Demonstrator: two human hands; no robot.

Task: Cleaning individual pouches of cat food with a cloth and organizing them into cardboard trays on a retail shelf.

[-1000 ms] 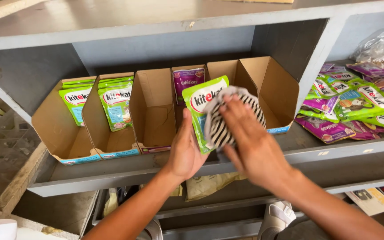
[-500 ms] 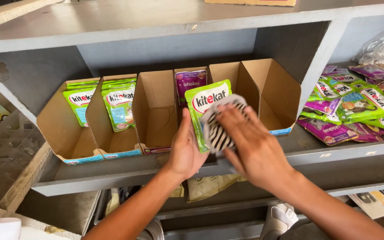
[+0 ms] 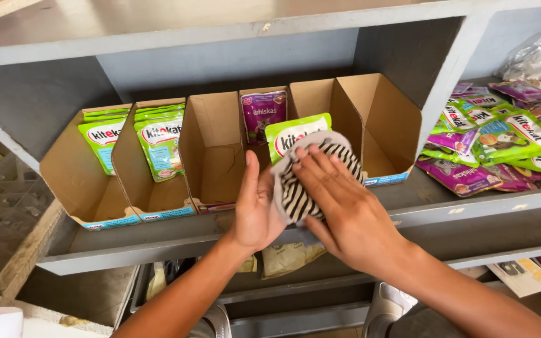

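Wiping obs: right hand (image 3: 339, 200) pressed striped cloth (image 3: 298, 188) on green pouch (image 3: 292, 133) | left hand (image 3: 255, 206) gripped pouch edge | judged mid-wipe; shelf (image 3: 158, 241) pouches appar. unwiped

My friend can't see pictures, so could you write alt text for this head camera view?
Two bare hands work at a grey shelf: the left hand steadies a green pouch while the right hand presses a striped cloth against it. Behind stand open cardboard display boxes, some holding green and purple pouches.
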